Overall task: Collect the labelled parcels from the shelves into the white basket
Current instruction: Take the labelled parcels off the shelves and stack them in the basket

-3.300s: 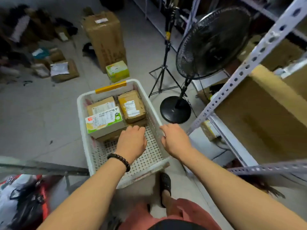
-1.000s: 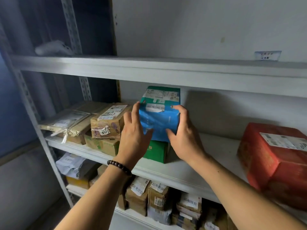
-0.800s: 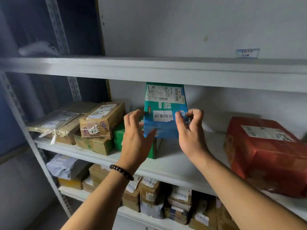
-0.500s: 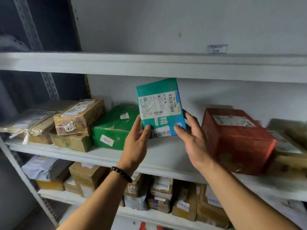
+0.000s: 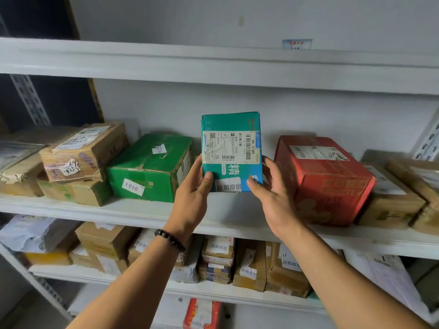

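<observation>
A teal and blue parcel (image 5: 231, 148) with a white shipping label facing me is held upright in front of the middle shelf (image 5: 142, 212). My left hand (image 5: 193, 195) grips its lower left edge, thumb on the front. My right hand (image 5: 273, 195) holds its lower right corner the same way. A green box (image 5: 147, 167) labelled 0401 lies on the shelf to the left and a red box (image 5: 323, 179) to the right. The white basket is out of view.
Taped brown cartons (image 5: 80, 150) are stacked at the shelf's left end and more cartons (image 5: 394, 198) at its right. The lower shelf (image 5: 213, 290) is packed with several small labelled parcels. An upper shelf board (image 5: 213, 65) runs just above the held parcel.
I turned from the basket on the floor to the shelves. Both hands lifted the teal parcel off the green box and tipped it upright, label toward me; the view shifted right.
</observation>
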